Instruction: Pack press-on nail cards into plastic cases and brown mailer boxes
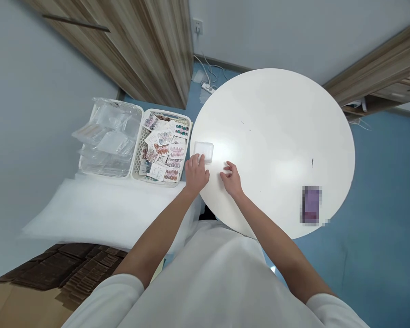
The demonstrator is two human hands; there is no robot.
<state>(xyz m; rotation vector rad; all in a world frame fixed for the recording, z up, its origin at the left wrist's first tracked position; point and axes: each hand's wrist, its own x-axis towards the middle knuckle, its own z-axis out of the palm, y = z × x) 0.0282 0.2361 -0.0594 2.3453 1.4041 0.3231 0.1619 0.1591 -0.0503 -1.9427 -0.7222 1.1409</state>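
A small white wrapped bundle, soft-looking and roughly square, lies at the left edge of the round white table. My left hand is just on the near side of it, fingers apart and the fingertips at its near edge; whether they press on it I cannot tell. To the right, my right hand hovers by the tabletop with bent fingers and the thumb held apart. Nothing shows between its fingers.
Left of the table stand a basket of cards with colourful gem-like pieces and a basket of clear plastic bags. White foam sheets lie in front, above folded cardboard. A blurred purple object rests at the table's right.
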